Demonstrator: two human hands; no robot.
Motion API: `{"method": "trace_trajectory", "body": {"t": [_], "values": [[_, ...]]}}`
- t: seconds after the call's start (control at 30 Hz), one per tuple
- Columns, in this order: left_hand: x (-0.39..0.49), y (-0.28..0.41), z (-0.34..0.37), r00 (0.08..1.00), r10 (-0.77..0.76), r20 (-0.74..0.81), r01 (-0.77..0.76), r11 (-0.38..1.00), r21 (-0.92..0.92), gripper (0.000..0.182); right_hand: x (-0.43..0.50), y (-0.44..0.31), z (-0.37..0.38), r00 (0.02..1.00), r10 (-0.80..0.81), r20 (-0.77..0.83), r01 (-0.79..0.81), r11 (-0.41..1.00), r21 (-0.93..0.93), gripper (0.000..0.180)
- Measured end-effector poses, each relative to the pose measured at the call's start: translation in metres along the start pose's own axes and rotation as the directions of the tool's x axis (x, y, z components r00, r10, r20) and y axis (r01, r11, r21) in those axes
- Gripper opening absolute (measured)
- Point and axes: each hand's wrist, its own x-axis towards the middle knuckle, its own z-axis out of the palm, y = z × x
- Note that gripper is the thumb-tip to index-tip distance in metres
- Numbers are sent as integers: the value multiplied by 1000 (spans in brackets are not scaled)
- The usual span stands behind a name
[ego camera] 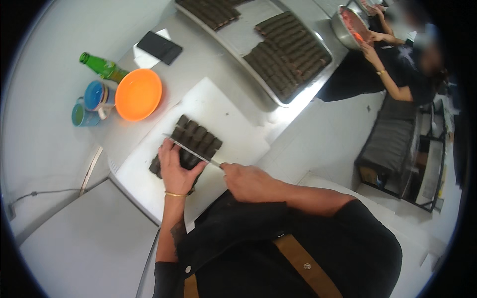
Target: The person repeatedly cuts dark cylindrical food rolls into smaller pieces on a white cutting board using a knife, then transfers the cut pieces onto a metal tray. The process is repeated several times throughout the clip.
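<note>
Several dark leaf-wrapped rolls (197, 136) lie side by side on a white cutting board (223, 111). My left hand (177, 171) rests over their near part, fingers spread across them and thumb at the right side. A knife (190, 149) lies across the rolls just beyond those fingers, its blade pointing up and left. My right hand (249, 182) is closed around the knife's handle at the board's right side. The rolls' near ends are partly hidden under my left hand.
Beyond the board, a metal tray (238, 63) holds many similar rolls. An orange plate (138, 95), mugs (97, 97), a green glass bottle (104, 67) and a black phone (159, 47) stand or lie to the left. Co-workers' hands (372, 44) are at a metal bowl (341, 31), upper right.
</note>
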Motion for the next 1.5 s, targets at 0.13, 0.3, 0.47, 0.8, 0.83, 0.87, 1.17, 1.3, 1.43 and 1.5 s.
{"method": "trace_trajectory", "body": {"t": [0.13, 0.3, 0.47, 0.8, 0.83, 0.87, 1.17, 1.3, 1.43, 1.5], "values": [[5, 6, -2, 1000, 21, -3, -21, 1000, -2, 91, 15, 2, 4, 995, -48, -86, 48, 999, -2, 21], [7, 10, -3, 1000, 1, 6, -1, 1000, 22, 89, 14, 4, 0, 999, 50, 22, -51, 998, 47, 19], [6, 8, -2, 1000, 26, 11, -27, 999, 18, 88, 21, 10, 8, 1000, 24, 11, -24, 1000, 5, 20], [8, 11, -3, 1000, 29, -9, -29, 999, 18, 88, 24, 36, 34, 992, -63, -106, 62, 998, -15, 26], [8, 11, -3, 1000, 23, -6, -23, 1000, 15, 88, 24, 39, 34, 990, -60, -124, 62, 998, 9, 30], [7, 11, -3, 1000, 14, 0, -14, 1000, 13, 88, 22, 39, 35, 989, -64, -137, 68, 997, 27, 30], [20, 17, -31, 992, -95, -77, 72, 963, -259, 58, 18, 30, 31, 996, 9, -92, -1, 996, 94, 29], [48, 33, -73, 981, -38, -190, 5, 985, -171, 18, 19, 26, 25, 997, 40, -61, -33, 992, 118, 34], [73, 43, -85, 981, -57, -187, 19, 981, -195, 13, 16, 14, 18, 983, -23, -181, 38, 996, 83, 23], [74, 35, -82, 958, -106, -268, 25, 958, -287, 13, 14, 7, 12, 985, -9, -173, 23, 996, 82, 27]]}}
